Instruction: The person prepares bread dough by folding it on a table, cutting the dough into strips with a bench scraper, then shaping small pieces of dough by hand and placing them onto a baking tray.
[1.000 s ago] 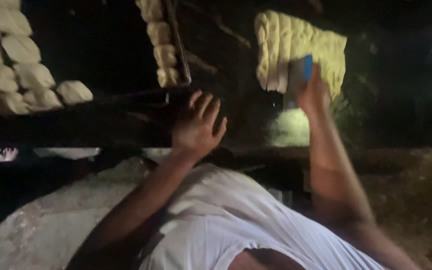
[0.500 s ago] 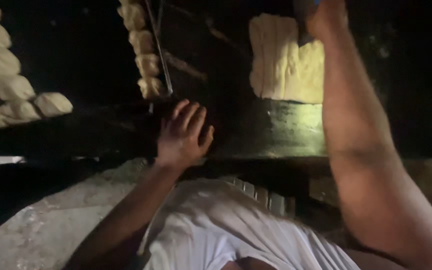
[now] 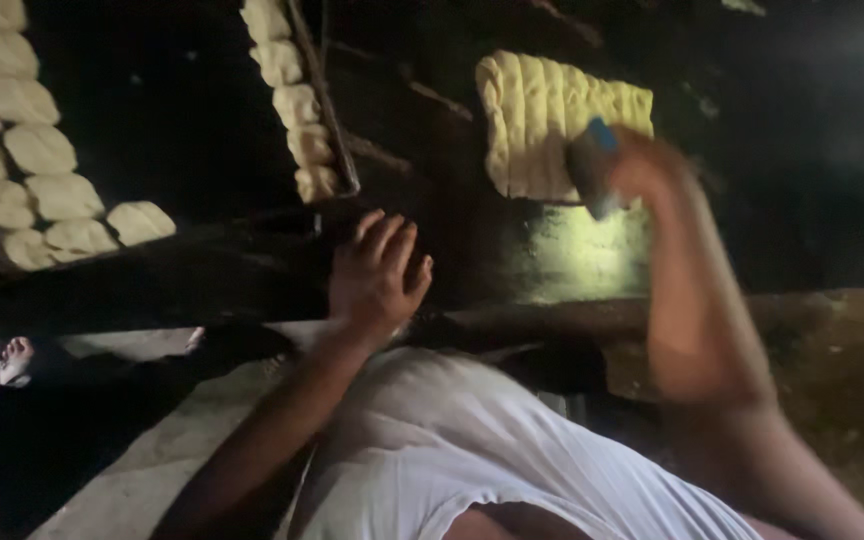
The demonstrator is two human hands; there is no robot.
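Cutting stage, as judged from the pose. Right hand, fist closed on a blue-handled scraper, is at the scored dough slab, upper centre. Left hand, fingers spread flat, rests on the dark counter. Next cut needs a straight blade line. Dough pieces upper left; tray row between; dim light hampers aim.

A pale, ridged dough slab lies flat at one o'clock, scored into strips. A blue-handled scraper, blurred and tilted, overlaps its lower right edge.
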